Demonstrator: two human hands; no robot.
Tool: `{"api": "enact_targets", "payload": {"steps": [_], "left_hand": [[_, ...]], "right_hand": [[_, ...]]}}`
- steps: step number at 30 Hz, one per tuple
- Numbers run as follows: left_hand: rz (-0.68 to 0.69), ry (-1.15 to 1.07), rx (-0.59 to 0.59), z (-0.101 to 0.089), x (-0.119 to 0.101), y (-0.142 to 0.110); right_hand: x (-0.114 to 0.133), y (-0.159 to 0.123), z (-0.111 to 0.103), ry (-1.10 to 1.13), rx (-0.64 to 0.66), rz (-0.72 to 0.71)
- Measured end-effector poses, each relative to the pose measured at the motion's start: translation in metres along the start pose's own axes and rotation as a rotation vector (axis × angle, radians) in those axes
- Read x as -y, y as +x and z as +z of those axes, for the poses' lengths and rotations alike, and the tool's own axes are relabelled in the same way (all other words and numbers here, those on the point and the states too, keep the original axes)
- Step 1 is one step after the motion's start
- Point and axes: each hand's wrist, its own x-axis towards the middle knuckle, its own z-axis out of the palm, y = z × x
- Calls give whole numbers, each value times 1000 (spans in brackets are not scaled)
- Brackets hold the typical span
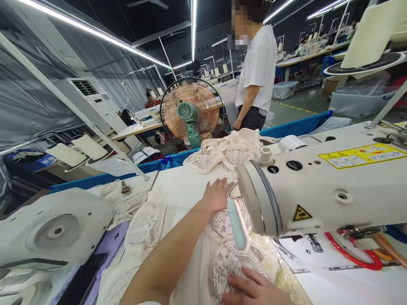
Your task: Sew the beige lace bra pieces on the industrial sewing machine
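A cream lace bra [233, 262] lies on the white sewing table, beside and partly beneath the sewing machine head [305, 190]. My left hand [218, 195] reaches forward and rests with fingers spread at the far end of this lace, left of the machine. Nearer to me, my right hand [254, 289] lies on the front lace cup, its fingers apart. A pale blue-green bar [238, 224] in front of the machine's end covers part of the lace. The needle area is hidden from view.
A pile of lace bras [225, 150] sits behind my left hand. More lace pieces [143, 228] lie at left, near a second machine [57, 228]. Red-handled scissors [372, 260] lie at right. Beyond the table stand a fan [190, 112] and a person [257, 63].
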Motion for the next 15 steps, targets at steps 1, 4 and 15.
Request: {"api": "enact_targets", "payload": {"steps": [1,4,15], "left_hand": [[-11,26,8,-2,1,-4],[-36,145,-47,-13,1,-24],[459,-44,-22,27,-43,-129]], "right_hand": [[5,-3,6,19,-14,41],[20,-13,34,33,-136,165],[16,0,27,47,-142,48]]}}
